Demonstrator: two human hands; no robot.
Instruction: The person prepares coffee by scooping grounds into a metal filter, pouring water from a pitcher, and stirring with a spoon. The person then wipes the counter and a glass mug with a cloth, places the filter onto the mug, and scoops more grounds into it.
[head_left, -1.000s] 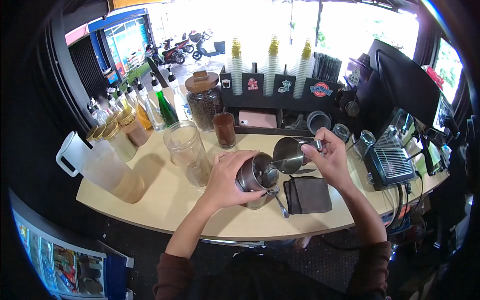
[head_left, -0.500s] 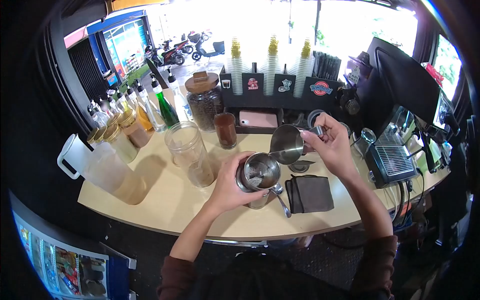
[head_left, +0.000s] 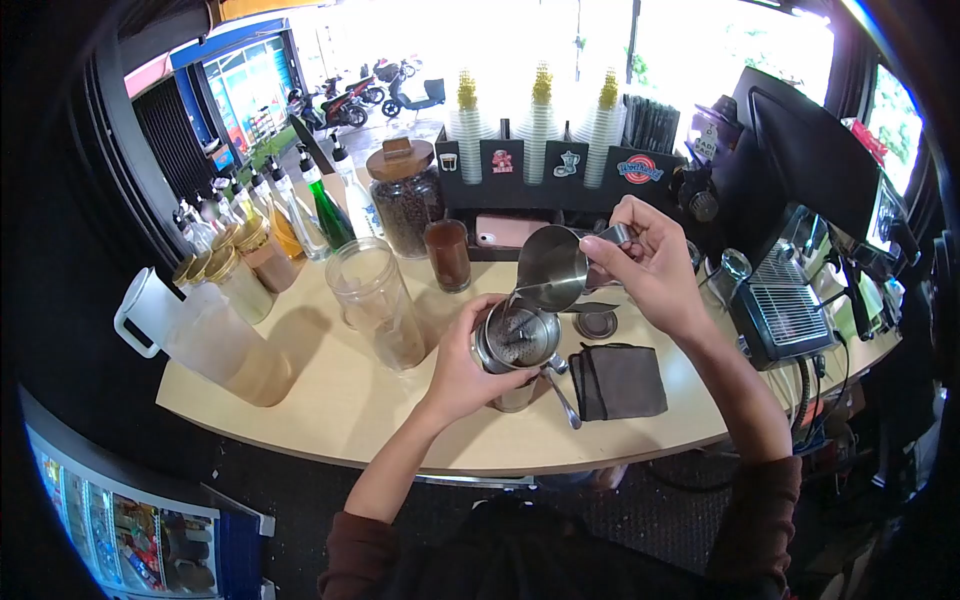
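My left hand (head_left: 463, 372) is wrapped round a metal drip coffee filter (head_left: 549, 336) that sits on a glass (head_left: 514, 399). Bubbly liquid and a dark upright part show inside the filter. Above it, my right hand (head_left: 648, 262) grips the handle of a steel pitcher (head_left: 556, 270), which is tilted to the left with its lip over the filter. A thin stream appears to run down from the lip. A spoon (head_left: 563, 400) lies just right of the glass, close to a folded dark cloth (head_left: 620, 382). Behind the cloth is a small round metal lid (head_left: 596, 324).
Left of my hands stand a clear plastic jar (head_left: 372, 300) and a white-handled jug (head_left: 225, 345). A glass of brown drink (head_left: 447, 257) and a coffee bean jar (head_left: 407, 200) stand behind. Pump bottles (head_left: 325, 205), a black cup rack (head_left: 550, 170) and an espresso machine (head_left: 790, 300) line the edges.
My right hand has moved the pitcher left and up, so it now hangs more directly over the filter. Bubbly liquid covers more of the filter's inside. My left hand keeps its hold.
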